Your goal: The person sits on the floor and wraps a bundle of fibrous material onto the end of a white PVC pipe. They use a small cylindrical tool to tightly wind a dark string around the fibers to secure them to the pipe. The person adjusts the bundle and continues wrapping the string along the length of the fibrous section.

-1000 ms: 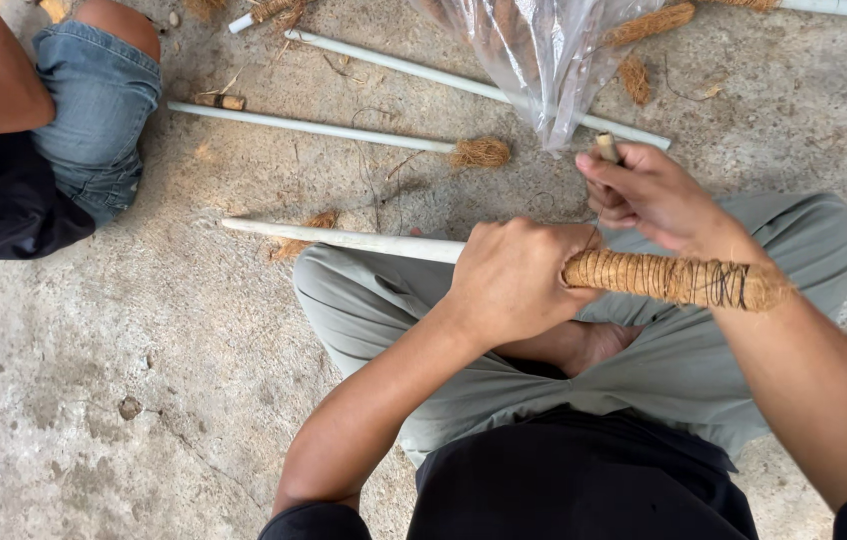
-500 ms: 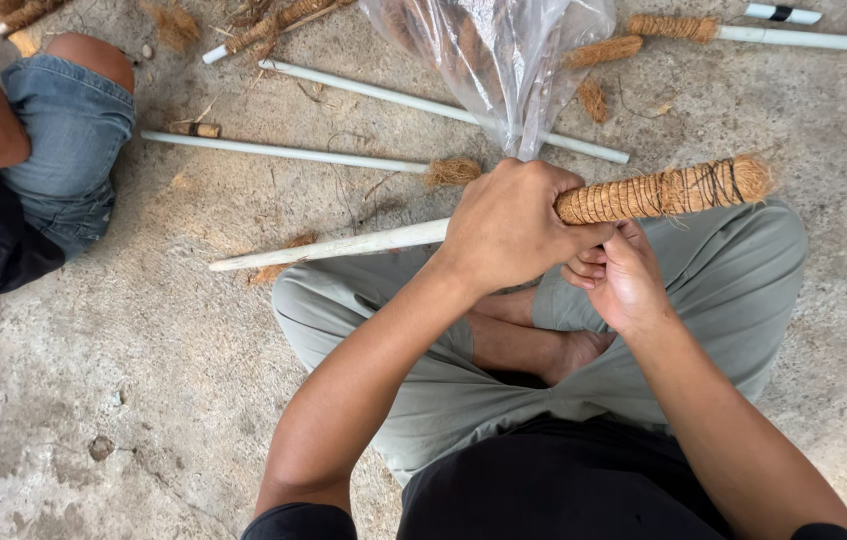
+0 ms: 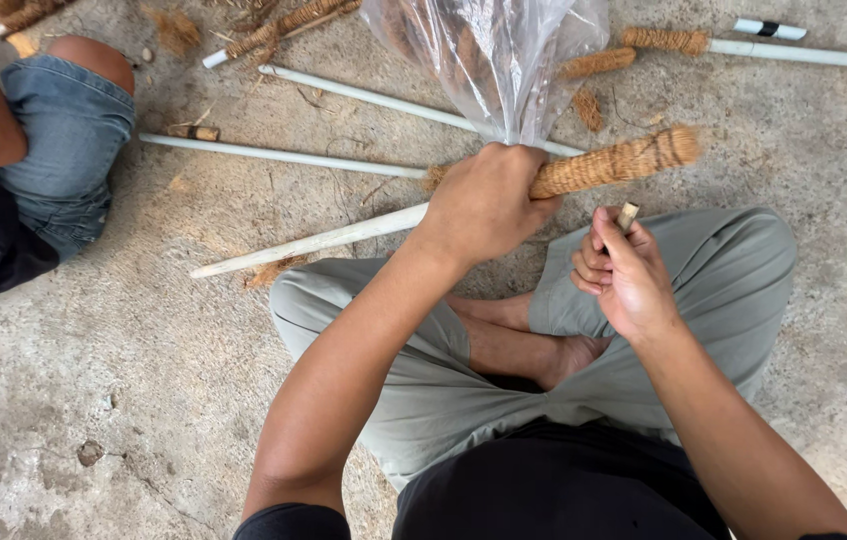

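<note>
**Fibre-wrapped pipe in my left fist, small stub in my right**

Far left, another person's bent knee in denim shorts (image 3: 69,140) rests on the concrete floor (image 3: 124,400), well apart from me. Just past it lie two bare white pipes (image 3: 284,157) among loose scraps of coir, and beyond them a pipe partly bound in brown fibre (image 3: 279,25).

My left hand (image 3: 484,205) is closed in a full fist around the white pipe (image 3: 314,241) I am holding, fingers pressed tightly together and wrapped over it right where the bare plastic ends and the coir-rope wrapping (image 3: 619,160) starts. The pipe slants from the floor at lower left, up across my crossed legs, with its wrapped end pointing to the upper right. A clear plastic bag (image 3: 494,60) of fibre sits just behind my fist.

My right hand (image 3: 624,275) hovers just below the wrapped end, not touching it. Its fingers are curled in, pinching a small pale stub (image 3: 628,214) that pokes up between thumb and fingertips.

Farther right, another fibre-tipped pipe (image 3: 744,45) lies on the floor.
</note>
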